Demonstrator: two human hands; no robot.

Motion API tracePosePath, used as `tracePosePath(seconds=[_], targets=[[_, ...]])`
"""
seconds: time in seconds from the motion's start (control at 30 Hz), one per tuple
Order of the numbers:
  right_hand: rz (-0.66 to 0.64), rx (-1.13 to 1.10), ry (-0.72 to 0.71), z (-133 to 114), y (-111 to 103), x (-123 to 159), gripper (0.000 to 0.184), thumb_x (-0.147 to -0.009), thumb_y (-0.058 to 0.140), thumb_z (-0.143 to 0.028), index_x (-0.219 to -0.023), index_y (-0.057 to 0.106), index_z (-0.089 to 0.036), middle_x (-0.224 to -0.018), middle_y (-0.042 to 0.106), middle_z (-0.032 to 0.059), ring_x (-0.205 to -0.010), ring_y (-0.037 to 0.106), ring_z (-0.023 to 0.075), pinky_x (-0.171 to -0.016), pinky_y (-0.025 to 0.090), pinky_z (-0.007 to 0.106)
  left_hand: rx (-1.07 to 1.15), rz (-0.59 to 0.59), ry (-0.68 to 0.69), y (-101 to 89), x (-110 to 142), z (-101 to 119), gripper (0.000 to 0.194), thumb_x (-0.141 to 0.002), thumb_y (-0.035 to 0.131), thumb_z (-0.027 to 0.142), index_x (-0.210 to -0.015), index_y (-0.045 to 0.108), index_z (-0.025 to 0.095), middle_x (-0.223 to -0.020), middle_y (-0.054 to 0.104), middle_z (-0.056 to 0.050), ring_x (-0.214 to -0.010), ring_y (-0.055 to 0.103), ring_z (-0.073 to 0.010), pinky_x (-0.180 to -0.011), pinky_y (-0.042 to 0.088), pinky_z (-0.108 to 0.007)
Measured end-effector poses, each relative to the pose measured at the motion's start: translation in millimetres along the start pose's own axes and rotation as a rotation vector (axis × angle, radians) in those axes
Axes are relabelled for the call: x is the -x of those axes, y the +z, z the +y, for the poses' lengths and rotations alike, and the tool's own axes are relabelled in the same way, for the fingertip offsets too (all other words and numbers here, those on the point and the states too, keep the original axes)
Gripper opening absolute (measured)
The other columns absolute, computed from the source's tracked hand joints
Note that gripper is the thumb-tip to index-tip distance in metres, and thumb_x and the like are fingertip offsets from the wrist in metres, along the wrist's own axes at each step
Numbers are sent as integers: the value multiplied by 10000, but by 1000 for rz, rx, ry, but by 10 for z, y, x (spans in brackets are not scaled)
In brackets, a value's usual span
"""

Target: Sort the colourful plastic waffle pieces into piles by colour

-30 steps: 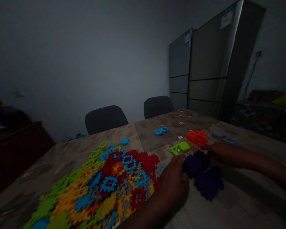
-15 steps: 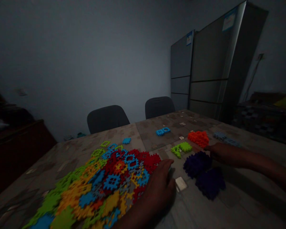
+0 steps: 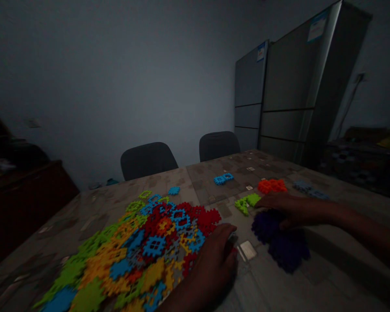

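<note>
Purple blocks (image 3: 287, 253) sit under the right hand (image 3: 289, 207); the left hand (image 3: 212, 259), apart, curls by the bright pile (image 3: 154, 246). Can't tell if either grips. Blocks look light, stiff; pinch bumpy edges.

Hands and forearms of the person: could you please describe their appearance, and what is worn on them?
The left hand and right hand are ungloved, with five-fingered human shape. The visible forearms are slender and without sleeves. No watch or bracelet shows; rings are hard to judge in this dim light.
</note>
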State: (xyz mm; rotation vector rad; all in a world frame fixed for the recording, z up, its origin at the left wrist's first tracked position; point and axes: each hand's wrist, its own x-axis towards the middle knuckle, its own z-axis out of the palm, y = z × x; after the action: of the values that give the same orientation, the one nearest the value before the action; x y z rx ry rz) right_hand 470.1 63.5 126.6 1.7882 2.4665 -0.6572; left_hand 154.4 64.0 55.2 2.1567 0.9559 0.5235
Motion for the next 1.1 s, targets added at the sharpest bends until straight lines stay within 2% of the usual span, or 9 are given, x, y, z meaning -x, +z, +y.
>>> tracePosePath(seconds=[0.17,0.3,0.4,0.67,0.9,1.1], targets=[[-45,14,-23,-176,-11,-62,854,-675,732,-209,-1514,580,-162,-1547,550,187,-1457,458,417,-1217,327,570,3,27,-2,-35,83,-68,605,-894,609,177,-1498,566,164,-1604,491,-154,-1490,455,-329,-1253,348,-524],[-35,35,-50,-96,42,-75,816,-674,734,-192,-1481,618,-215,-1514,594,157,-1432,493,401,-1197,360,565,13,34,-3,-63,107,-101,559,-920,591,230,-1475,593,158,-1569,530,-170,-1465,486,-341,-1240,362,-549],[-22,39,-93,-29,70,-68,797,-690,722,-192,-1479,620,-247,-1512,602,136,-1428,503,382,-1191,371,557,8,39,0,-65,118,-135,577,-908,578,207,-1482,586,149,-1576,519,-175,-1469,481,-342,-1241,355,-558],[-68,47,-51,-111,65,-62,852,-672,715,-166,-1513,581,-207,-1562,552,157,-1464,464,382,-1215,342,540,23,36,-14,-76,162,-180,614,-889,584,194,-1501,566,146,-1593,502,-158,-1486,455,-337,-1247,340,-563],[-17,76,-81,-145,103,-108,793,-687,720,-175,-1472,614,-224,-1470,635,150,-1391,544,376,-1166,406,536,11,37,-28,-134,188,-186,617,-870,590,205,-1486,589,158,-1586,509,-167,-1479,462,-363,-1240,336,-591],[-20,66,-54,-112,78,-92,865,-678,727,-211,-1527,564,-200,-1545,574,172,-1434,505,394,-1183,379,550,-11,47,-22,-152,214,-239,599,-875,568,210,-1467,601,122,-1577,512,-189,-1476,468,-366,-1239,337,-598]])
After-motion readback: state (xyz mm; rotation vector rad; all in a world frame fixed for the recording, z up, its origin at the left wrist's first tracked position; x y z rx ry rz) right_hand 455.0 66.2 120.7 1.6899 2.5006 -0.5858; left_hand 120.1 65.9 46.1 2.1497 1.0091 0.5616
